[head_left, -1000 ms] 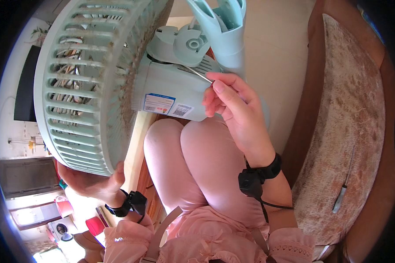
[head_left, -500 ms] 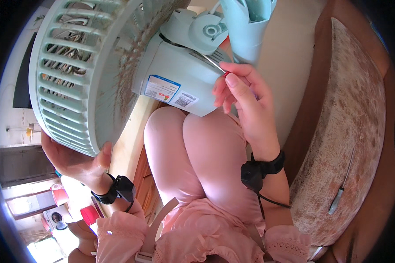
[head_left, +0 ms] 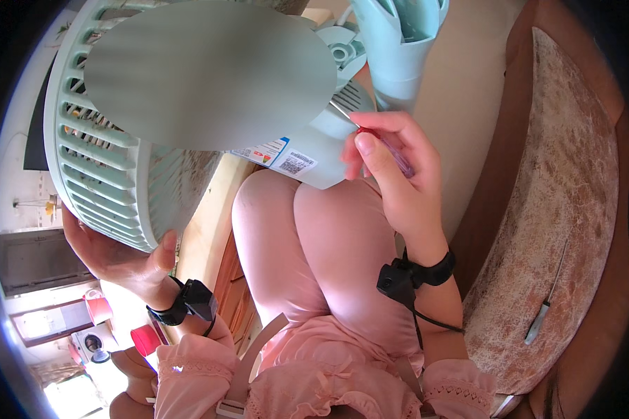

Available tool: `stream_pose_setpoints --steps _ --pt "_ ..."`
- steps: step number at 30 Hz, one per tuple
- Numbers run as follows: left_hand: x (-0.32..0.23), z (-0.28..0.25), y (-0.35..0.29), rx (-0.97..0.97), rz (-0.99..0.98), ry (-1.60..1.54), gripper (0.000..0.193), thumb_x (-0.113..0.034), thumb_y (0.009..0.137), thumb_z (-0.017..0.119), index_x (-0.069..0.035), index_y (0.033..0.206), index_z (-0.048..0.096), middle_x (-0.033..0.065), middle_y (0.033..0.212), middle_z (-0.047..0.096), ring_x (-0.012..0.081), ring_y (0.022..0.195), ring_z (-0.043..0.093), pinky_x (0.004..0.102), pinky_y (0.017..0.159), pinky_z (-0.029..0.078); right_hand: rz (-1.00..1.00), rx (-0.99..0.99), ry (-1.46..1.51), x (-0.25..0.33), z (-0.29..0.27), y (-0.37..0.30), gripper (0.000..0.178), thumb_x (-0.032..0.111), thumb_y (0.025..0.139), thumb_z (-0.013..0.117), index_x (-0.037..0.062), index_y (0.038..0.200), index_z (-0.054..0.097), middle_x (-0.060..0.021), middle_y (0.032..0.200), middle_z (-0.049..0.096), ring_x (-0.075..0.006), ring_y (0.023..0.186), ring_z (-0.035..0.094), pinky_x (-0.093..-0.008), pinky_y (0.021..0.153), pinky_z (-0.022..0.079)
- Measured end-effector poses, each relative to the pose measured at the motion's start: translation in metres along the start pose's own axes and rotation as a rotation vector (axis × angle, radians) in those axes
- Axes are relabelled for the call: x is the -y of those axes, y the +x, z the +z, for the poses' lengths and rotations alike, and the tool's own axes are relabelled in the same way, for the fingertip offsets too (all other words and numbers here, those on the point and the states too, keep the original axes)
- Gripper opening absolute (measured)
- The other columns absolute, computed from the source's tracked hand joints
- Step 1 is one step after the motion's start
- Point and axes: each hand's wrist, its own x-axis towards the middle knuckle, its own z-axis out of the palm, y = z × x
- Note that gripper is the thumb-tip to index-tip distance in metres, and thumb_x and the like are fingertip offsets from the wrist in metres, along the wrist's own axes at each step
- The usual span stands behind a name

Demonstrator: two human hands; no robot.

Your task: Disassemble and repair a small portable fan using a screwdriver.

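A dusty mint-green electric fan (head_left: pixel 94 171) lies tilted above my lap, its slatted grille to the left. My left hand (head_left: pixel 129 262) grips the grille's lower rim from beneath, thumb on the near side. In my right hand (head_left: pixel 398 157) is a screwdriver (head_left: pixel 405 165) with a clear purplish handle and red collar, pinched between thumb and fingers. Its thin shaft points up-left toward the vented motor housing (head_left: pixel 325 140). A blurred grey oval covers much of the grille and housing, so where the tip ends is hard to tell. Labels are stuck on the housing.
A mint-green stand piece (head_left: pixel 398 63) rises beyond my right hand. On the right, a worn mottled brown seat (head_left: pixel 538 195) bears a second screwdriver (head_left: pixel 537 325). Red containers (head_left: pixel 145 340) and a washing machine (head_left: pixel 91 343) appear at lower left. A black cable hangs from my right wristband.
My right hand has shifted slightly down and right, with more of the screwdriver's handle showing. A blurred grey oval now covers part of the fan. My left hand keeps its grip.
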Motion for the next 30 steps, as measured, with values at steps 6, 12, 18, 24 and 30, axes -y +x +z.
stream_pose_setpoints --steps 6,12,18,24,30 --pt "-0.008 0.009 0.006 0.048 0.023 0.013 0.107 -0.032 0.055 0.082 0.008 0.134 0.022 0.0209 0.124 0.043 0.0292 0.113 0.045 0.0413 0.097 0.037 -0.084 -0.016 -0.015 -0.006 -0.004 -0.008 0.017 0.004 0.088 0.053 -0.0019 0.104 0.055 -0.0065 0.084 0.059 -0.0114 0.077 0.058 -0.0228 0.064 0.046" --pt "-0.010 0.011 0.007 0.050 0.029 0.010 0.108 -0.033 0.055 0.082 0.007 0.135 0.022 0.0227 0.125 0.042 0.0302 0.113 0.045 0.0407 0.095 0.038 -0.154 -0.093 -0.220 -0.013 0.005 -0.006 0.014 0.004 0.087 0.054 -0.0023 0.100 0.057 -0.0077 0.090 0.062 -0.0107 0.079 0.059 -0.0220 0.068 0.046" --pt "-0.009 0.012 0.006 0.022 -0.003 -0.050 0.111 -0.034 0.053 0.083 0.006 0.135 0.020 0.0223 0.126 0.041 0.0299 0.114 0.045 0.0401 0.096 0.037 -0.291 -0.155 -0.287 -0.021 0.012 -0.008 0.012 0.002 0.088 0.053 -0.0029 0.097 0.059 -0.0087 0.091 0.062 -0.0115 0.079 0.059 -0.0211 0.069 0.045" --pt "-0.010 0.013 0.002 -0.030 -0.070 -0.082 0.114 -0.035 0.051 0.083 0.005 0.136 0.019 0.0214 0.127 0.041 0.0294 0.113 0.046 0.0402 0.096 0.038 -0.397 -0.224 -0.334 -0.035 0.017 -0.010 0.010 0.002 0.087 0.054 -0.0020 0.092 0.061 -0.0103 0.089 0.062 -0.0136 0.079 0.058 -0.0221 0.068 0.045" --pt "-0.012 0.011 0.002 -0.021 -0.088 -0.071 0.114 -0.035 0.051 0.083 0.004 0.136 0.018 0.0216 0.128 0.040 0.0298 0.115 0.045 0.0415 0.097 0.037 -0.409 -0.188 -0.383 -0.037 0.015 -0.013 0.015 0.007 0.090 0.052 -0.0030 0.098 0.058 -0.0124 0.091 0.062 -0.0153 0.080 0.059 -0.0251 0.070 0.046"
